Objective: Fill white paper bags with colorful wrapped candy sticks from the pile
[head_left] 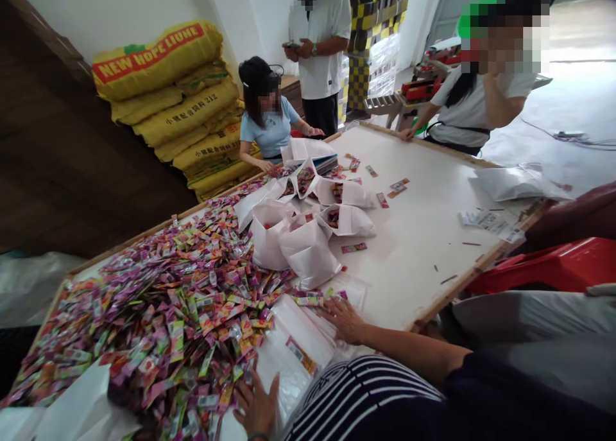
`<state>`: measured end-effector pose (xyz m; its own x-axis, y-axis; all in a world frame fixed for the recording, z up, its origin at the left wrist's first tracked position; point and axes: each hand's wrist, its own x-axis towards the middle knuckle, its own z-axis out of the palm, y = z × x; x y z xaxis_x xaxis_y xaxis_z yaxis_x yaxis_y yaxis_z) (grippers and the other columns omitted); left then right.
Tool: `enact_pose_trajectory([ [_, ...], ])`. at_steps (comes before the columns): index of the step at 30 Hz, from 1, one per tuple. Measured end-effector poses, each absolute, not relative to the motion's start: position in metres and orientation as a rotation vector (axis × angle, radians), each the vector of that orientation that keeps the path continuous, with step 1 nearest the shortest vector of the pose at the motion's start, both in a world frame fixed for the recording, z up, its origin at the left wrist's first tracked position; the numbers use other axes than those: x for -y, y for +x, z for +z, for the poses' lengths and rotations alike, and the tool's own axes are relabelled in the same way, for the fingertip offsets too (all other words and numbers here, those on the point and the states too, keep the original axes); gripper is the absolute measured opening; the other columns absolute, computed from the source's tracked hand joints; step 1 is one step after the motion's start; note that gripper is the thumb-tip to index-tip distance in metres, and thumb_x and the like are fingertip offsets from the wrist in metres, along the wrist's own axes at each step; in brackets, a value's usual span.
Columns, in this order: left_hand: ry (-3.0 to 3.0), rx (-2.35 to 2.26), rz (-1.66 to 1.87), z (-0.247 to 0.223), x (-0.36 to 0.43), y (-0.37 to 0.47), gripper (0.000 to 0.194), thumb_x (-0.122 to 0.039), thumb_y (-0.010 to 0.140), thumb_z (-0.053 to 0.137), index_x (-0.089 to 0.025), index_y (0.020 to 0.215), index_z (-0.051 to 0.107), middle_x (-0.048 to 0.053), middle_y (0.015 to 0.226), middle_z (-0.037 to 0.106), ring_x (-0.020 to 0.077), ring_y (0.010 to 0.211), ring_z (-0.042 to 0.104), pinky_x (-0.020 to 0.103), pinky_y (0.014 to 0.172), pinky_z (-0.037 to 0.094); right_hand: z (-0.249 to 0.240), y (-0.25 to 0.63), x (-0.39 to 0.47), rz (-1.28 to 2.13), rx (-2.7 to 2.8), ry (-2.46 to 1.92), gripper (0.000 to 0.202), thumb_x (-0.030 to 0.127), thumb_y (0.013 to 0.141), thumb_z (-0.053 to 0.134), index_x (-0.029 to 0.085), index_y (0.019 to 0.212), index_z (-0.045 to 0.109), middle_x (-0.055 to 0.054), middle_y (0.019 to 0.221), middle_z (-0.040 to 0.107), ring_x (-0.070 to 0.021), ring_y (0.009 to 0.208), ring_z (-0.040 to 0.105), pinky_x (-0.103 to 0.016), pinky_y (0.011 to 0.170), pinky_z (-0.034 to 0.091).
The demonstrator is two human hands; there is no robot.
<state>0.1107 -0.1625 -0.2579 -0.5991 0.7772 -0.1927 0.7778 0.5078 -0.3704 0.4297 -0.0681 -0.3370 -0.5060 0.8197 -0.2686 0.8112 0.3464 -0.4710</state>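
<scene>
My left hand point(258, 404) is at the bottom of the view, fingers spread, at the edge of the heap of small colourful snack packets point(192, 274). My right hand point(342, 320) rests with fingers stretched out on the right side of a stack of flat white plastic bags point(298, 328). Between my hands, a single packet point(301, 354) lies on top of these bags. Neither hand visibly grips anything. Beyond them stand several open white bags point(308, 251) with packets inside.
The white table point(409, 235) has a raised wooden edge point(481, 268). Loose packets and a full white bag point(517, 181) lie on it. A person in light blue point(264, 123) sits at the far side; two others stand behind. Yellow sacks point(178, 107) are stacked left; a red stool point(548, 268) is right.
</scene>
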Motion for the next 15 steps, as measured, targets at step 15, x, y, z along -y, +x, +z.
enact_pose_trajectory([
  [15, 1.397, -2.842, -0.609, -0.266, 0.169, 0.12, 0.04, -0.053, 0.095, 0.042, -0.048, 0.13, 0.06, -0.006, 0.143, 0.061, 0.0206, 0.137, 0.052, 0.041, 0.1, 0.053, -0.361, 0.441, 0.083, 0.937, 2.558, -1.74, 0.083, 0.037, 0.082, 0.073, 0.032, 0.156, 0.038, -0.011, 0.168, 0.02, -0.0465, 0.153, 0.006, -0.069, 0.117, 0.013],
])
